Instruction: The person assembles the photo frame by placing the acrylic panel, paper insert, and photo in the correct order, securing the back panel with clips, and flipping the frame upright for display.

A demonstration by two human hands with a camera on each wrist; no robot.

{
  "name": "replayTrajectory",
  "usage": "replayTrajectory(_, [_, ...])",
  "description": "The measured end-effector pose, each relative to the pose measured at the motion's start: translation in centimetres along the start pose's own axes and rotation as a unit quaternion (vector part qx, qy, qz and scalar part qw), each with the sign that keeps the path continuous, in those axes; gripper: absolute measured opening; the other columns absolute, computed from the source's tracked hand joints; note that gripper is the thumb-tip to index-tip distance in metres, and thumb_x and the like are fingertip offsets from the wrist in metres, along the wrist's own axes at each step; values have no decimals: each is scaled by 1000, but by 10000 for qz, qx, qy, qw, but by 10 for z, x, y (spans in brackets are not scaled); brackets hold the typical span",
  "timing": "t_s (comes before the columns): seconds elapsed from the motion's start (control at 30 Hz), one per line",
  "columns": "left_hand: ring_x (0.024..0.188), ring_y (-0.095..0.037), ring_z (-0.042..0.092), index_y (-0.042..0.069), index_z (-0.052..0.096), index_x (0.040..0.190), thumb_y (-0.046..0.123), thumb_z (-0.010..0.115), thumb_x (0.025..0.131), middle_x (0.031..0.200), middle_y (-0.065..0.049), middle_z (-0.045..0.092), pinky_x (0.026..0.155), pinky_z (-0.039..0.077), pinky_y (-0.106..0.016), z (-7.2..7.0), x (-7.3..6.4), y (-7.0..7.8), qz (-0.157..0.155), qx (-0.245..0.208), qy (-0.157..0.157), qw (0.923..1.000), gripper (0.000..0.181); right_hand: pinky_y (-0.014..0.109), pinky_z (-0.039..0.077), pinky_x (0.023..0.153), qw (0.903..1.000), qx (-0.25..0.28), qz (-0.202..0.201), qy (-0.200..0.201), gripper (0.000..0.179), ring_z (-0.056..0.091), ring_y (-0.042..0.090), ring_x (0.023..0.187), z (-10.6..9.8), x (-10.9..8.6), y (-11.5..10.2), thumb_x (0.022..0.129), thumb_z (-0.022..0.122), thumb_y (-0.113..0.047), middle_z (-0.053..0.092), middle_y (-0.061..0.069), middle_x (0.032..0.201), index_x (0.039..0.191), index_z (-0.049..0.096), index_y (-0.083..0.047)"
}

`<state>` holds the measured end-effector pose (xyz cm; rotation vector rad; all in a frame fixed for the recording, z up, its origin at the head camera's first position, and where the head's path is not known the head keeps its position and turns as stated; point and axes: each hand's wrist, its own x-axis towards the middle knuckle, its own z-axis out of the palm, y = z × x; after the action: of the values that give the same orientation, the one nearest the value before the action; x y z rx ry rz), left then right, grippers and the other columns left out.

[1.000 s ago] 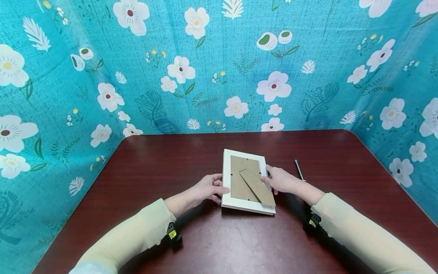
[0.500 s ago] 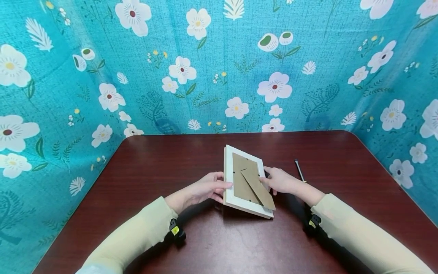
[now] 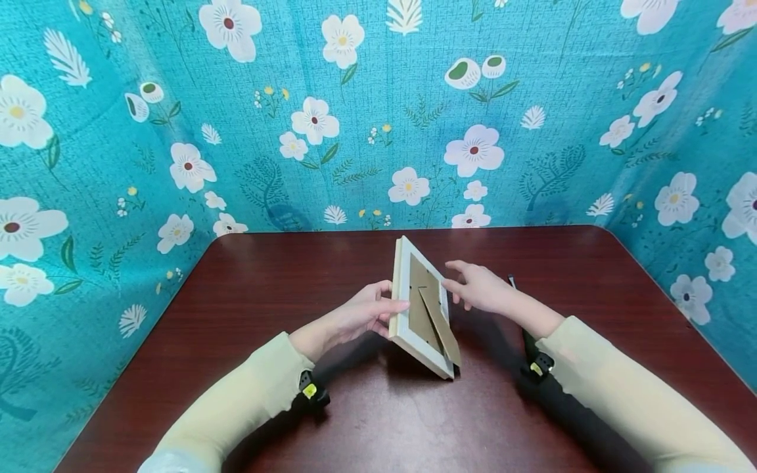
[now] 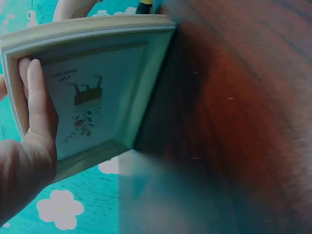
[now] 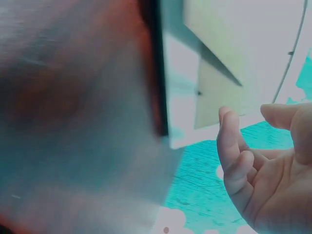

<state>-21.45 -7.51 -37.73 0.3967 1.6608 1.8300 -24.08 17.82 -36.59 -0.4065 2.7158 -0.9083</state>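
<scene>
A white picture frame [image 3: 416,315] is tilted up on the table, its brown backing facing me, with a brown stand flap [image 3: 440,332] sticking out at the lower right. My left hand [image 3: 362,310] grips its left edge, thumb on the back and fingers on the front. The left wrist view shows the front of the picture frame [image 4: 112,109], with a small printed design behind the pane. Just beyond the right edge, my right hand [image 3: 481,289] hovers with loosely bent fingers and holds nothing. In the right wrist view, the right hand [image 5: 263,180] has its thumb and forefinger apart.
A screwdriver [image 3: 512,282] lies on the dark red-brown table [image 3: 284,276], partly hidden by my right forearm. A blue flowered cloth [image 3: 367,151] hangs behind and at both sides. A wrist camera [image 3: 312,393] sits under the left sleeve.
My left hand has tilted the picture frame up and turned it, so its left side stands higher. My right hand has let go of the right edge and lifted slightly.
</scene>
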Motion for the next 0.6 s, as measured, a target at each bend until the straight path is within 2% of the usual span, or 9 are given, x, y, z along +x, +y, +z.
replayTrajectory(0.13, [64, -13, 61, 3, 44, 108, 11, 60, 92, 74, -6, 62, 50, 52, -28, 3, 0, 12, 9, 316, 37, 9995, 23, 33, 46, 55, 9991, 294, -221, 227, 60, 61, 27, 59, -13, 0, -11, 101, 53, -30, 64, 10, 78, 147, 31, 3])
replayTrajectory(0.27, [60, -16, 63, 4, 44, 105, 12, 62, 91, 75, -9, 66, 48, 52, -30, 3, 0, 23, 26, 784, 89, 9969, 24, 34, 46, 52, 9954, 762, -393, 421, 67, 60, 20, 57, -24, 2, -22, 102, 50, -38, 64, 10, 79, 150, 25, 0])
replayTrajectory(0.43, [44, -15, 55, 3, 42, 103, 12, 67, 88, 65, -11, 64, 42, 48, -28, 5, -1, 33, -2, 1322, 80, 9912, 30, 38, 48, 52, 9892, 1307, -396, 536, 73, 63, 27, 63, -30, 6, -35, 101, 48, -44, 65, 13, 81, 153, 17, -5])
replayTrajectory(0.6, [41, -16, 52, 2, 41, 103, 14, 69, 87, 63, -11, 62, 41, 48, -28, 11, -4, 42, 1, 1855, -74, 9826, 34, 36, 49, 51, 9857, 1541, -381, 574, 71, 65, 27, 64, -33, 12, -49, 102, 46, -43, 66, 12, 81, 154, 14, -6])
